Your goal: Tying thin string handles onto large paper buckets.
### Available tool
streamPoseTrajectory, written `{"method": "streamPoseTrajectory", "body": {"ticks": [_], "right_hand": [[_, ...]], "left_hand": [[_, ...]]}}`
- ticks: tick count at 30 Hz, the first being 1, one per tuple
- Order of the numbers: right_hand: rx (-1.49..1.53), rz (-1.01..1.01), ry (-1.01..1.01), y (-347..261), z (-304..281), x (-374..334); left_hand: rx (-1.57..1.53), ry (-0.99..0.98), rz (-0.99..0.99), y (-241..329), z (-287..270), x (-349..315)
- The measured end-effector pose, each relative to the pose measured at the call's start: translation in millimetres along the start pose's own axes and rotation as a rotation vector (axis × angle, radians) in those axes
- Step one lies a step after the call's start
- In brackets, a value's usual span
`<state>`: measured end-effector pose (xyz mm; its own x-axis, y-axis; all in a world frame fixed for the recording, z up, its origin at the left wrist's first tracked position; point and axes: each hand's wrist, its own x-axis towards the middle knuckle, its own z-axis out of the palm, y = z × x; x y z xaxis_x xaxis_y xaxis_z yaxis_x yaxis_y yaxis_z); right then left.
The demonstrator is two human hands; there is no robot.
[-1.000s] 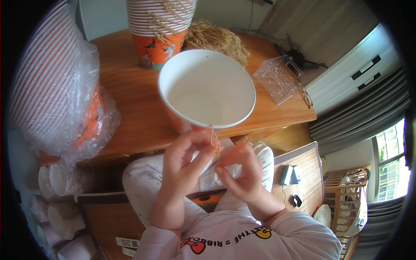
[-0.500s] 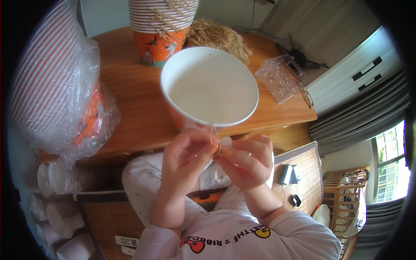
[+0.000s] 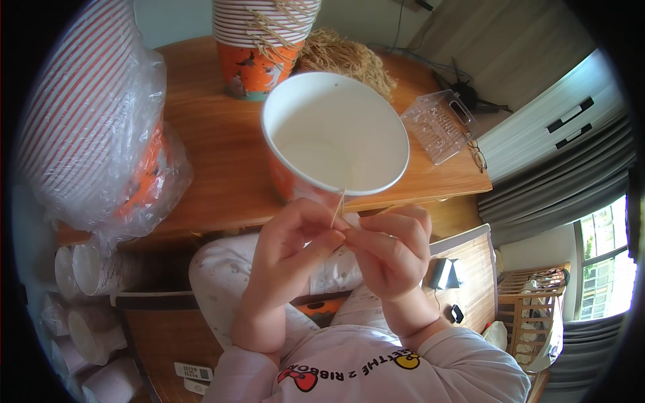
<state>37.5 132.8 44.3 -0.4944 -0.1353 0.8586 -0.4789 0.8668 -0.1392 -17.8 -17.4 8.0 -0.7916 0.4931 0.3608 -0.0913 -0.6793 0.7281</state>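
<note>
Tan cord (image 3: 338,209) is seen in the head view between the two hands, just below the front rim of a white-lined paper bucket (image 3: 329,138) set at the near edge of a wooden table (image 3: 215,154). The cord is pinched by the thumb and forefinger of the left hand (image 3: 289,242), the other fingers being loosely curled. The right hand (image 3: 393,248) is nearly closed, its thumb and fingertips brought against the left ones; the cord's lower part appears to be gripped there.

The cord could be lost from the fingertips if either pinch were loosened, so thin is it. Should it be fastened to the bucket, a hard downward pull might cause the bucket to be tipped or dragged over the edge.

Whether the cord is passed through the front wall cannot be told. Its lower end is covered by fingers. The tan cord bundle (image 3: 353,60) is partly hidden behind the bucket, and the stack of orange-printed buckets (image 3: 259,70) is cut off above.
</note>
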Motion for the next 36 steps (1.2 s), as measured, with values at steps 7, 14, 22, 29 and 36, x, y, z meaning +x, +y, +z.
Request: {"method": "streamPoseTrajectory", "body": {"ticks": [7,14,22,29,36], "right_hand": [[-0.022,-0.004,-0.028,-5.9,5.1,18.4],[-0.092,-0.068,-0.054,-5.6,11.9,32.1],[-0.058,-0.066,-0.074,-9.4,15.6,38.2],[0.106,0.002,-0.001,-8.2,18.2,20.1],[0.011,-0.07,-0.042,-5.3,18.3,28.1]], "left_hand": [[0.56,0.288,0.305,2.9,5.8,-1.3],[1.076,0.43,0.657,12.3,8.3,2.4],[1.062,0.417,0.691,12.9,4.1,3.8],[0.954,0.466,0.598,5.6,3.1,2.1],[0.918,0.408,0.557,10.8,6.6,-3.0]]}}
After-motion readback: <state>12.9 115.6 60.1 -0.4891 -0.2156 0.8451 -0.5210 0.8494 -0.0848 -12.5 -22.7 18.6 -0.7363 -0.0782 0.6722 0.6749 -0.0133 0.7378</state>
